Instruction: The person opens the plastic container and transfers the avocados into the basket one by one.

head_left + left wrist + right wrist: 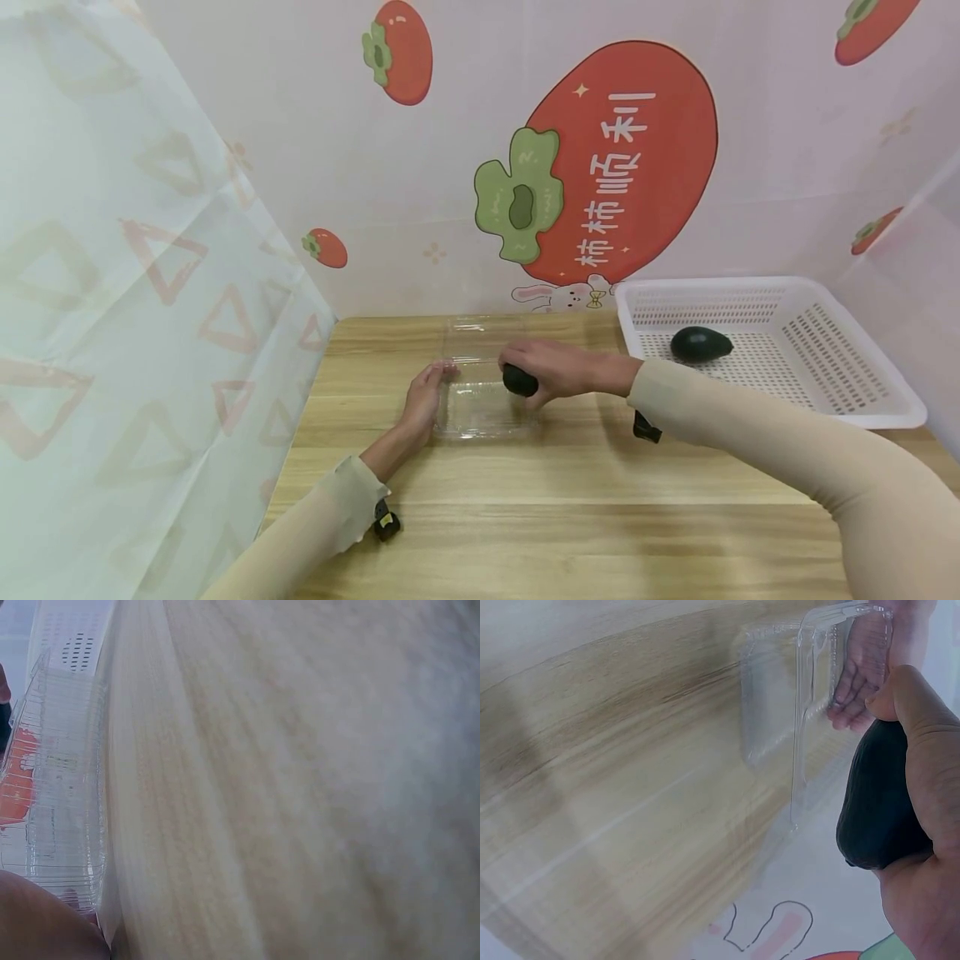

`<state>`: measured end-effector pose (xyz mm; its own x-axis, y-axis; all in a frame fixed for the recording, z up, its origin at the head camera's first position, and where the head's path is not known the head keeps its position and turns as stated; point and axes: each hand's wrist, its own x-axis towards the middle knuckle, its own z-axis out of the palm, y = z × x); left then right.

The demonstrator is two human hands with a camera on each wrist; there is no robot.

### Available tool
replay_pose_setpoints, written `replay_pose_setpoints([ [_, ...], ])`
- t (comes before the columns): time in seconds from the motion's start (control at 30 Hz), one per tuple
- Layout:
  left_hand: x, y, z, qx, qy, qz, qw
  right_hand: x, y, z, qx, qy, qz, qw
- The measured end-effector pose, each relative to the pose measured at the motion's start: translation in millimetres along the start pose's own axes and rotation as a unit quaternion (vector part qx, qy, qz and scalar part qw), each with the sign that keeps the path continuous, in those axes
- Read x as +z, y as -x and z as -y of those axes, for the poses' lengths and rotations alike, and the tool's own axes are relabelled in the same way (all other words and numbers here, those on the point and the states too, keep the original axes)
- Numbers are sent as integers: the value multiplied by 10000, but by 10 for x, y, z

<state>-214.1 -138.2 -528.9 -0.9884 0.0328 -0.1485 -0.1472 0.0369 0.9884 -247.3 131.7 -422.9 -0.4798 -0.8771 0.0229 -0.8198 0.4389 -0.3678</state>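
Observation:
A dark green avocado (881,799) is in my right hand (551,367), fingers and thumb curled round it, above the right part of a clear plastic box (480,408). The box lies on the table with its hinged lid (483,337) laid back towards the wall. At the box's left side, my left hand (422,404) holds the edge near the hinge. Its fingers (851,694) show through the clear plastic in the right wrist view. The left wrist view has the box (64,780) at its left edge, with part of the left hand (45,922) below it.
A white perforated basket (862,358) stands at the back right of the wooden table (525,533). Another dark green avocado (700,344) lies in it. A printed cloth wall (420,183) rises behind the table, and a pale sheet (150,250) hangs along the left.

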Motion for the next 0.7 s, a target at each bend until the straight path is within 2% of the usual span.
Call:
replay_pose_setpoints([
  [0.3, 12, 4, -2, 29, 7, -89, 10000, -73, 105, -14, 88, 75, -16, 9999],
  [0.7, -14, 14, 0, 36, -10, 137, 9999, -162, 234, -54, 209, 51, -200, 9996],
])
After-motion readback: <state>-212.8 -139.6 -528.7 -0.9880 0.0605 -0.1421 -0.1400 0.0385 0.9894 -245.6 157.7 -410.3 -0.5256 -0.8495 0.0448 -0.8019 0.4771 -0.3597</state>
